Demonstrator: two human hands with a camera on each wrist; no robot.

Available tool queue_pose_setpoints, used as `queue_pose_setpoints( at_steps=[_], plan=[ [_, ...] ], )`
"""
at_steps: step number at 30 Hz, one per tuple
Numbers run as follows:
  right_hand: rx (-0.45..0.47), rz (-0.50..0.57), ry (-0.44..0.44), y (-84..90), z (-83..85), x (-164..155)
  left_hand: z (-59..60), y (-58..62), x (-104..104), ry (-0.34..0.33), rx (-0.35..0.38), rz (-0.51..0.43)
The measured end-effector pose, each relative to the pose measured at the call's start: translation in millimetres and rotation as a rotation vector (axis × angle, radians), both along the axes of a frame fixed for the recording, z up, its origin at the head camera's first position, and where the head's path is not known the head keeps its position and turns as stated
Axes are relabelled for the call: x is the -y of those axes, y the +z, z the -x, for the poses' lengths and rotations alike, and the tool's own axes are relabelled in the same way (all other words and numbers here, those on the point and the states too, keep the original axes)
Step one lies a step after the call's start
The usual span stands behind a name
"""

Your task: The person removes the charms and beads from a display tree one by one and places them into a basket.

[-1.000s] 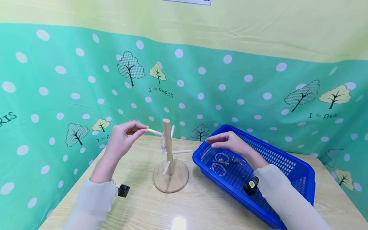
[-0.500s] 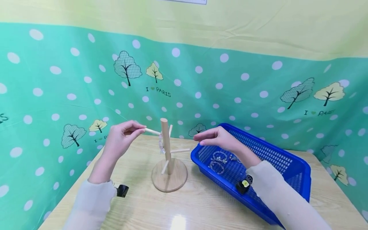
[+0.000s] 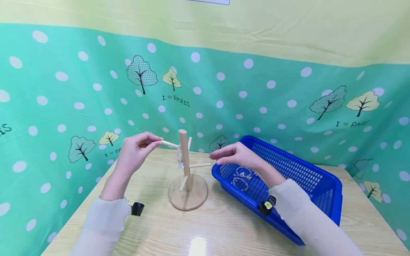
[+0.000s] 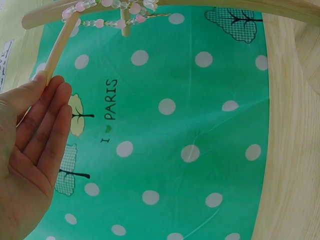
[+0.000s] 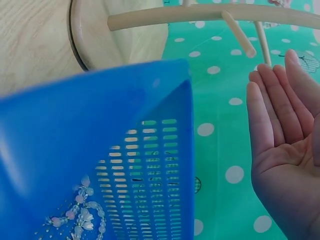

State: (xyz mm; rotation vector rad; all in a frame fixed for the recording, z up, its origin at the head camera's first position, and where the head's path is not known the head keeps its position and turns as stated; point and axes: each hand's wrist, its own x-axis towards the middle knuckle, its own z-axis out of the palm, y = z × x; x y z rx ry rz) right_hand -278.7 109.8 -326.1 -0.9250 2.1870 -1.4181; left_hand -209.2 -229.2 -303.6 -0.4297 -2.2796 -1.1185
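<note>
A wooden stand (image 3: pixel 185 161) with several pegs rises from a round base (image 3: pixel 188 199). My left hand (image 3: pixel 136 151) pinches the tip of its upper left peg (image 4: pixel 62 45) between thumb and fingers. On that peg, close to the post, hangs a beaded bracelet (image 3: pixel 180 157) of pink and clear beads, also seen in the left wrist view (image 4: pixel 100 22). My right hand (image 3: pixel 238 156) hovers by the tip of the right peg (image 3: pixel 201 165), over the basket's left corner. Its fingers are relaxed and the palm (image 5: pixel 285 160) holds nothing.
A blue perforated basket (image 3: pixel 301 161) stands right of the stand on the wooden table (image 3: pixel 153 227). Several beaded bracelets (image 3: pixel 241 184) lie inside its left end. A green dotted curtain (image 3: pixel 272 99) hangs close behind.
My right hand has moved left, from above the bracelets in the basket toward the stand's right peg. My left hand keeps its pinch on the upper left peg.
</note>
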Motion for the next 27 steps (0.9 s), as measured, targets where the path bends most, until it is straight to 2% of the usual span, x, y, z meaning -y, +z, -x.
queue_pose_setpoints(
  at_steps=[5, 11, 20, 27],
  plan=[
    [0.008, -0.038, 0.022, -4.4, -1.5, 6, -0.9, -1.0, 1, 0.007, 0.004, -0.002],
    [-0.025, -0.064, 0.024, -7.8, -1.8, 9, 0.3, -2.3, 0, 0.009, -0.008, -0.011],
    [-0.012, -0.057, 0.025, -8.6, -1.9, 9, -2.6, -4.9, -5, 0.058, -0.054, -0.006],
    [-0.056, -0.060, -0.047, -5.7, -9.9, 16, -7.8, -10.2, -9, 0.056, -0.065, -0.053]
  ],
)
